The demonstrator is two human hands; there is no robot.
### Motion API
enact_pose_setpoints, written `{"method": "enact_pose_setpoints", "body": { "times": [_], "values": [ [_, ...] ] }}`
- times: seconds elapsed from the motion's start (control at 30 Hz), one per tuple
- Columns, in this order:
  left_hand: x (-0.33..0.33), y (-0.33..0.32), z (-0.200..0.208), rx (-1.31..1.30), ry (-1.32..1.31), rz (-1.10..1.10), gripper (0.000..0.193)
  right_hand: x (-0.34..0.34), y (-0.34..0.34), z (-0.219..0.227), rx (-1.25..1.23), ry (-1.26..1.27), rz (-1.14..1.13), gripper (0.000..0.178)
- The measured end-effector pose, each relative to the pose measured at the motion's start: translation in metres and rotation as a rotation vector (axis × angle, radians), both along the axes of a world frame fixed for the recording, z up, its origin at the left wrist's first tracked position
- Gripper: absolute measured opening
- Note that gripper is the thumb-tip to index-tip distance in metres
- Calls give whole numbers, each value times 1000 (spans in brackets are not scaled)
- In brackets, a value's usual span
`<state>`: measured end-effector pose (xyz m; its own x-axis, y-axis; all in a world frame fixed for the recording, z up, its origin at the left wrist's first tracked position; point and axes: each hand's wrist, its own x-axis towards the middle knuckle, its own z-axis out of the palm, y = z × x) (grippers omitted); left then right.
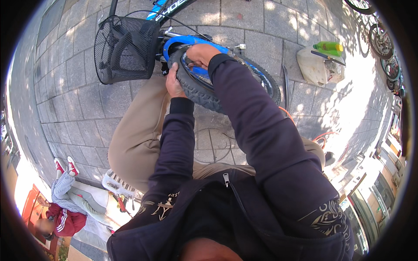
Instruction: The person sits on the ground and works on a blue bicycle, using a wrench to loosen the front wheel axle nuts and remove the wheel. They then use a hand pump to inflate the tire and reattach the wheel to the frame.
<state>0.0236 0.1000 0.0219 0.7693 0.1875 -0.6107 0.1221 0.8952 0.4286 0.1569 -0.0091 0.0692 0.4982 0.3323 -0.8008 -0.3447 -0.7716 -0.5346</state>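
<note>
In front of me a bicycle wheel with a black knobby tire [201, 96] lies tilted beside the blue fork or fender [183, 40] of a bicycle. My left hand [174, 82] is wrapped round the tire's near left side, thumb up against the tread. Closer to the wheel's inner side, my right hand [201, 55] is closed, its fingers curled at the inner edge of the tire. What those fingers pinch is hidden by the hand. Attached at the bicycle's front, a black mesh basket [126, 50] stands to the left of the wheel.
A whitish plastic container [315, 67] at the right carries a green bottle [327, 46]. A dark strip [285, 85] lies right of the wheel, an orange hose [287, 115] nearby. A person in a maroon jacket [65, 221] sits at lower left. Parked bicycles [381, 41] line the far right.
</note>
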Motion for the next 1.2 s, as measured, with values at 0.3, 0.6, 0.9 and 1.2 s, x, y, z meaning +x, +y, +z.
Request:
{"method": "enact_pose_setpoints", "body": {
  "times": [0.3, 0.6, 0.9, 1.2],
  "values": [
    [18, 19, 54, 111, 197, -189, 42, 4, -1, -20, 20, 61, -70, 25],
    [-27, -35, 162, 331, 375, -574, 26, 9, -1, -4, -53, -74, 190, 35],
    [-55, -20, 106, 395, 13, -454, 27, 5, 1, -15, 25, -59, 47, 29],
    [-52, -8, 96, 968, -164, -643, 24, 2, -2, -12, 49, -39, 18, 33]
  ]
}}
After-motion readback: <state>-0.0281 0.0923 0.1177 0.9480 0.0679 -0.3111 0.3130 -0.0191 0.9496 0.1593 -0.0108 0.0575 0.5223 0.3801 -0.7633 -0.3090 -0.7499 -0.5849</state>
